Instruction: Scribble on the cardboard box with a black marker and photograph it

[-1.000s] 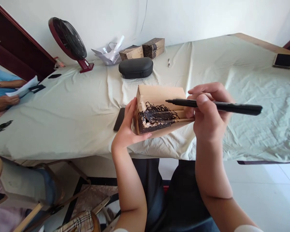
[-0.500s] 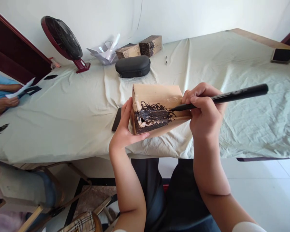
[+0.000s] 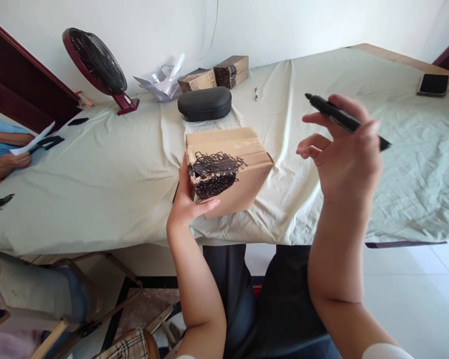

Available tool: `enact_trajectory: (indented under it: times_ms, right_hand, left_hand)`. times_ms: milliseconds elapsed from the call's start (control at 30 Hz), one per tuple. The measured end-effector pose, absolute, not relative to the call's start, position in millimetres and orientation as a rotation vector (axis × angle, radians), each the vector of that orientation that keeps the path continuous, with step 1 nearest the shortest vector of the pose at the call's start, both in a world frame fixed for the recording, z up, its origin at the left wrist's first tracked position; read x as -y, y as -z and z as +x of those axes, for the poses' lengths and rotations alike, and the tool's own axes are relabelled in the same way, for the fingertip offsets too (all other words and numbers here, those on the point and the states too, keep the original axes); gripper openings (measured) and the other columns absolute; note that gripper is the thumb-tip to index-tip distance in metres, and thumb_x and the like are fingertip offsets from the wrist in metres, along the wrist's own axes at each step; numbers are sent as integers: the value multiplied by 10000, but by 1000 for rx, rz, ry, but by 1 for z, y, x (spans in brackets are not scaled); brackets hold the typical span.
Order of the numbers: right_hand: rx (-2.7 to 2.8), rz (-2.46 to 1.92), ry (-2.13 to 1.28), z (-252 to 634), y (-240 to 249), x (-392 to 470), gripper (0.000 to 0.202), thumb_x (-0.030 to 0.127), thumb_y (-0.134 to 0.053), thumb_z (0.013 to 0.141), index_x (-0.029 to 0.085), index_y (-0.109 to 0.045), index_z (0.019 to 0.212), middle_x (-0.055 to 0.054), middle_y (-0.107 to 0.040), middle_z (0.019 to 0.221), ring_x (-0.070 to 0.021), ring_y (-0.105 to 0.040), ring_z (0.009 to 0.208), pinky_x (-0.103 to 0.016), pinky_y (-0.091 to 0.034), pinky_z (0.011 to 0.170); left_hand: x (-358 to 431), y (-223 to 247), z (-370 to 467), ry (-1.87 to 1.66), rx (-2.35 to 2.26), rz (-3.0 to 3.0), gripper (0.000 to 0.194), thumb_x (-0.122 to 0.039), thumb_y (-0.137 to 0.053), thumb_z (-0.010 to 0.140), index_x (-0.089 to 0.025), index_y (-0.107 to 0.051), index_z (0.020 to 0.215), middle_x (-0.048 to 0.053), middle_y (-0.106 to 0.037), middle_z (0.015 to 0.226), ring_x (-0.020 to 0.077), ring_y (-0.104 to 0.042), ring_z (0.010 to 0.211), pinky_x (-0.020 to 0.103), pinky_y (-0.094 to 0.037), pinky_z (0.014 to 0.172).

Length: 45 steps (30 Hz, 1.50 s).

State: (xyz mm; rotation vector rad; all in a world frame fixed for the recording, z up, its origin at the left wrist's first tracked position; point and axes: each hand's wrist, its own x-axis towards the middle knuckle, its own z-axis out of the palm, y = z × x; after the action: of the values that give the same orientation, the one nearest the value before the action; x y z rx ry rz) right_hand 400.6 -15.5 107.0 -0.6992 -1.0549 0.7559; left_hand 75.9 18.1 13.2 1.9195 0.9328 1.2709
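Note:
A brown cardboard box (image 3: 243, 187) is tilted in my left hand (image 3: 187, 204), whose thumb lies along the front face while the fingers go round the left side. Dense black scribble (image 3: 217, 174) covers the box's left edge and corner, with loose loops on the upper face. Off to the right, raised above the cloth, my right hand (image 3: 347, 139) holds a black marker (image 3: 333, 110) between thumb and fingers. The marker's bare tip points up and left, apart from the box. The other fingers of that hand are partly curled.
A black hard case (image 3: 205, 103) lies behind the box, with two scribbled cardboard boxes (image 3: 232, 71) beyond it. A small pen (image 3: 256, 94), a dark red fan (image 3: 97, 65) and a phone-like device (image 3: 433, 85) stand or lie on the cloth-covered table (image 3: 115, 189). Another person's hand (image 3: 17, 160) holds paper.
My right hand has lifted the marker off the box and moved right and up, turning the tip upward. The box has shifted slightly left and turned in my left hand.

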Motion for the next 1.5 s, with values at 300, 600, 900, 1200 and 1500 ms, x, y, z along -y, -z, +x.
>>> enact_trajectory:
  times_ms: [300,600,900,1200,1500]
  right_hand:
    - [1299,-1316,-947,406,-60,-22,230,245,-715,874,243,-568,1049,16,-766,814,-111,-588,537,-258,-448,556]
    - [1758,-2062,-453,378,-4,-58,350,133,-545,966,156,-766,1236,-181,-782,1256,-315,-716,1113,-366,-487,818]
    - [1820,-2056,-394,376,16,-72,421,189,-509,1014,192,-773,1342,-152,-766,1322,-322,-671,1228,-378,-505,904]
    - [1895,-2004,-272,354,24,-83,439,270,-475,1067,232,-764,1397,-151,-746,1315,-342,-636,1233,-404,-500,979]
    - [1967,-2044,-291,342,11,-105,406,234,-473,1050,234,-774,1322,-165,-737,1272,-327,-651,1167,-367,-496,872]
  left_hand:
    - [-27,-2,79,-1441,-1019,1632,1201,-679,-973,657,-366,-382,1654,143,-576,1615,405,-579,1510,611,-457,1279]
    - [-32,4,78,-1510,-1057,1509,1159,-714,-967,624,-330,-463,1594,149,-644,1530,402,-644,1431,588,-518,1228]
    - [-31,6,78,-1486,-1019,1522,1176,-710,-962,625,-325,-448,1611,146,-652,1531,406,-630,1457,580,-501,1248]
    - [-30,8,77,-1475,-994,1481,1185,-618,-990,632,-325,-418,1628,149,-602,1606,415,-590,1497,590,-462,1271]
    - [-36,13,75,-1486,-999,1480,1293,-658,-989,602,-331,-350,1677,167,-542,1661,422,-536,1548,575,-461,1273]
